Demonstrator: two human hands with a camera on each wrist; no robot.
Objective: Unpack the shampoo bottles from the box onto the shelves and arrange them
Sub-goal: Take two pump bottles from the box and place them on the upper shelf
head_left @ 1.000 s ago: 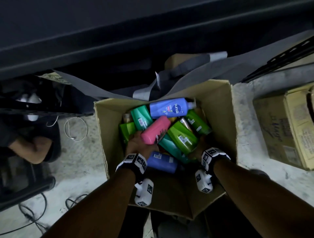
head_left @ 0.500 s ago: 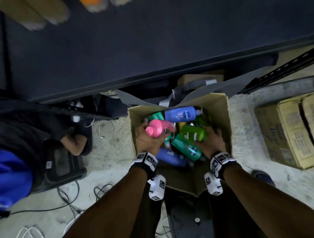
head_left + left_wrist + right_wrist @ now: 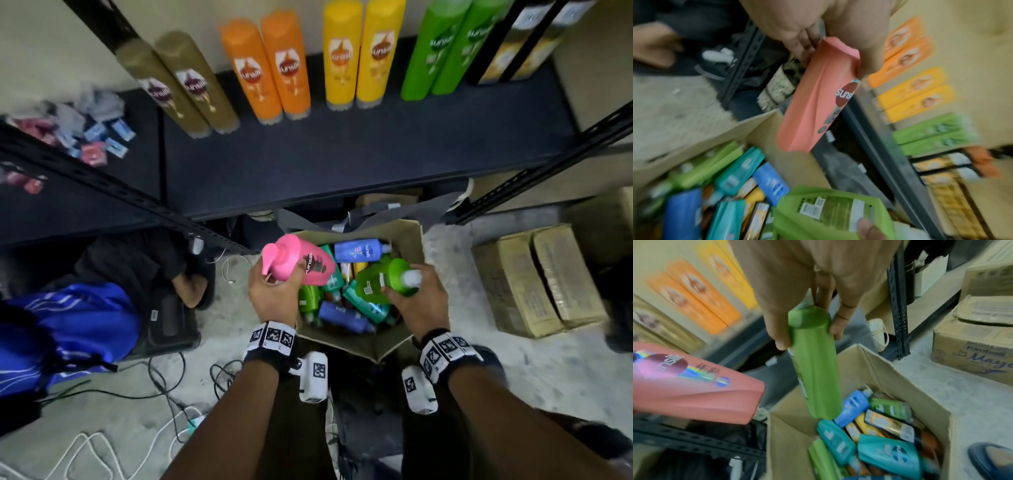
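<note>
My left hand [image 3: 274,291] grips a pink shampoo bottle [image 3: 301,262] near its cap, lifted above the left rim of the open cardboard box [image 3: 416,240]. The same pink bottle [image 3: 818,97] shows in the left wrist view, held at its top. My right hand [image 3: 416,301] holds a green shampoo bottle [image 3: 383,282] by its cap end over the box; the right wrist view shows that green bottle [image 3: 815,363] hanging from the fingers. Several blue, teal, green and yellow bottles [image 3: 869,434] lie in the box. On the dark shelf [image 3: 342,154] stand paired brown, orange, yellow and green bottles [image 3: 352,54].
Small sachets [image 3: 85,133] lie on the left shelf section. Closed cardboard cartons [image 3: 534,281] sit on the floor at right. A blue bag [image 3: 68,329] and cables [image 3: 164,387] are at left on the floor. Black shelf uprights [image 3: 548,171] flank the box.
Both hands have risen out of the box, the left with the pink bottle, the right with a green one. The view has tilted up, and the shelf with its bottles has come into sight.
</note>
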